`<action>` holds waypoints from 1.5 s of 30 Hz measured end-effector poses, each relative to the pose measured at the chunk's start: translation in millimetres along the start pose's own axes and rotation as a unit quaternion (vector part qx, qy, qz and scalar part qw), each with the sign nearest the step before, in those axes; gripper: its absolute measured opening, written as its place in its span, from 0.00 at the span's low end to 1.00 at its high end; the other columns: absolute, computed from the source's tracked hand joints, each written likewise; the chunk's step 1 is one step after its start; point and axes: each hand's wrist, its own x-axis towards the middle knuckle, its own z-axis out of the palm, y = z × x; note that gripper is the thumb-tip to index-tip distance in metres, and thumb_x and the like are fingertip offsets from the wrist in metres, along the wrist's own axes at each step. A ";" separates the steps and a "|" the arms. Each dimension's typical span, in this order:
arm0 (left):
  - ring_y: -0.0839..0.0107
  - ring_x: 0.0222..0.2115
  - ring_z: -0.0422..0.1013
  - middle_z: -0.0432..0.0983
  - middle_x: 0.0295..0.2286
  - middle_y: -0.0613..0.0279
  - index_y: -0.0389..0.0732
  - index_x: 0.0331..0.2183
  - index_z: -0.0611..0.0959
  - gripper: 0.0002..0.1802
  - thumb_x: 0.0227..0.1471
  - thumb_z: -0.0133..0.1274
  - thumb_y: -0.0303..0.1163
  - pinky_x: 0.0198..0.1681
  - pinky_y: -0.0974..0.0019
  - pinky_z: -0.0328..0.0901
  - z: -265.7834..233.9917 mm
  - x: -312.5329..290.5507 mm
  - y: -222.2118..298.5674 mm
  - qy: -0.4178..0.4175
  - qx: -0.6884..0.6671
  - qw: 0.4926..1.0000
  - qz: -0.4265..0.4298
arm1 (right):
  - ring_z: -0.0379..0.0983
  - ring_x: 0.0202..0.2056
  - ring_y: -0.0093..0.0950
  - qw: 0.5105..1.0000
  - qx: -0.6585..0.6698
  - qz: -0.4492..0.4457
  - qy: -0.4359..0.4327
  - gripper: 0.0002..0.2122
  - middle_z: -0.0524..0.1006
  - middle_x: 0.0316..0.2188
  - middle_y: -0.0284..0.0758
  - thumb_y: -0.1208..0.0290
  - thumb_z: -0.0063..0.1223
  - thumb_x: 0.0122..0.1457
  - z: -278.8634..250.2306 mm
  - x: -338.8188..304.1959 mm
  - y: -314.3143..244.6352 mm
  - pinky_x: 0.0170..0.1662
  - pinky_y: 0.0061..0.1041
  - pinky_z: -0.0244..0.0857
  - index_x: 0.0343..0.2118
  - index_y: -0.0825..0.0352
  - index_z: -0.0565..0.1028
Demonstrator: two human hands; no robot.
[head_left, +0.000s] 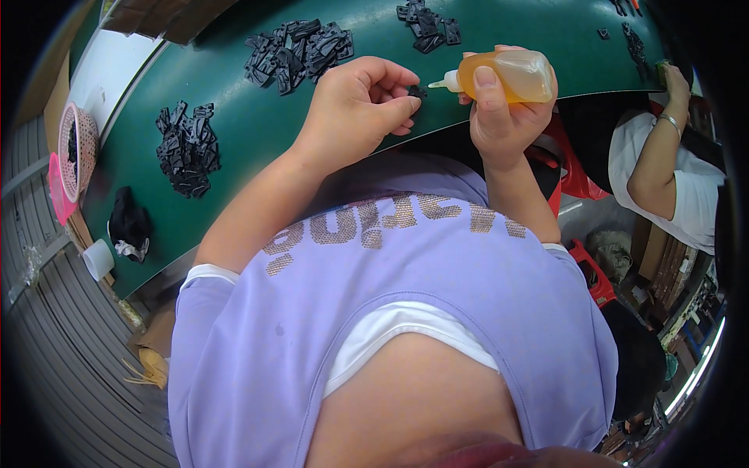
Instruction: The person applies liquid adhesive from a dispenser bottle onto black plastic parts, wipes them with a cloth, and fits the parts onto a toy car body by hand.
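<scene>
My left hand [360, 109] pinches a small black plastic part [417, 92] between thumb and fingertips, over the near edge of the green table. My right hand [507, 109] is wrapped round a squeeze bottle [511, 76] of amber liquid, tipped on its side. Its pale nozzle points left, close to the black part; whether the two touch I cannot tell. Beyond my left hand lies a large pile of black plastic parts [298, 51]. Another pile of black parts [187, 148] sits to the left, and a smaller heap of black parts [427, 27] lies farther back.
At the left table edge are a pink basket [87, 144], a black cloth-like bundle [129, 225] and a white cup-like container [98, 259]. A co-worker's arm [663, 164] reaches the table at right, near more black parts [636, 48]. Red stools [593, 273] stand below.
</scene>
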 end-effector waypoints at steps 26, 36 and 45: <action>0.74 0.23 0.75 0.75 0.25 0.60 0.29 0.35 0.77 0.11 0.47 0.56 0.21 0.28 0.74 0.73 0.2 3.5 5.0 0.016 -0.021 0.999 -0.031 | 0.74 0.32 0.22 0.997 0.049 0.037 -0.036 0.13 0.72 0.33 0.35 0.78 0.58 0.48 -8.4 0.1 -0.8 0.36 0.20 0.69 0.37 0.70 0.69; 0.74 0.23 0.75 0.75 0.24 0.59 0.29 0.35 0.77 0.11 0.47 0.56 0.22 0.27 0.74 0.73 0.6 4.2 4.3 0.015 -0.019 0.999 -0.026 | 0.73 0.31 0.21 0.999 0.014 0.008 -0.051 0.14 0.73 0.32 0.33 0.78 0.59 0.48 -4.2 1.1 -2.6 0.37 0.20 0.69 0.37 0.71 0.69; 0.77 0.24 0.73 0.74 0.26 0.61 0.30 0.39 0.77 0.12 0.49 0.54 0.21 0.28 0.76 0.71 0.9 3.1 -2.4 0.025 0.100 0.994 0.047 | 0.65 0.21 0.20 0.904 0.350 0.226 0.091 0.12 0.75 0.34 0.48 0.66 0.49 0.58 -26.2 31.9 -7.1 0.23 0.19 0.61 0.42 0.65 0.68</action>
